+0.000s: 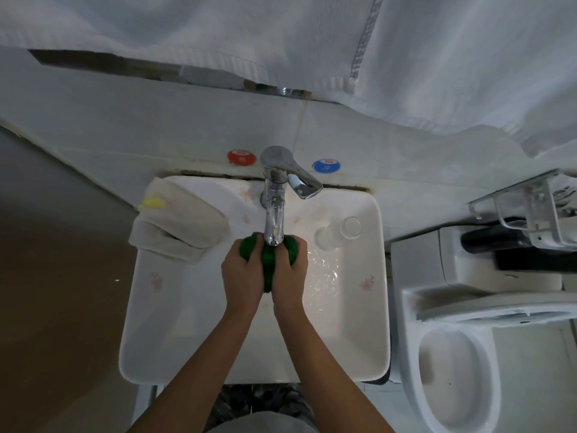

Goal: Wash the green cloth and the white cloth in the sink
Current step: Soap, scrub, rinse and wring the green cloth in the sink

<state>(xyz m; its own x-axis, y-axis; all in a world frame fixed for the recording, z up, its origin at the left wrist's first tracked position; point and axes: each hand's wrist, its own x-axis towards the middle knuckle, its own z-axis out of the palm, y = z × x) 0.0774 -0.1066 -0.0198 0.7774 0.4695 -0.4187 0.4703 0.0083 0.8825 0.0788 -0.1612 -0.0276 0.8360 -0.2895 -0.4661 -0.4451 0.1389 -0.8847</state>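
I have the green cloth (268,260) bunched under the faucet (274,210) spout, over the sink (175,310) basin. My left hand (242,273) and right hand (290,270) both grip it, fingers curled tight around the wad. Water ripples just right of the faucet. To wash well, I'd judge it best to rub the two fistfuls against each other directly beneath the spout, turning the wad so hidden folds get rinsed. The white cloth (178,220) waits folded on the sink rim, left of the faucet.
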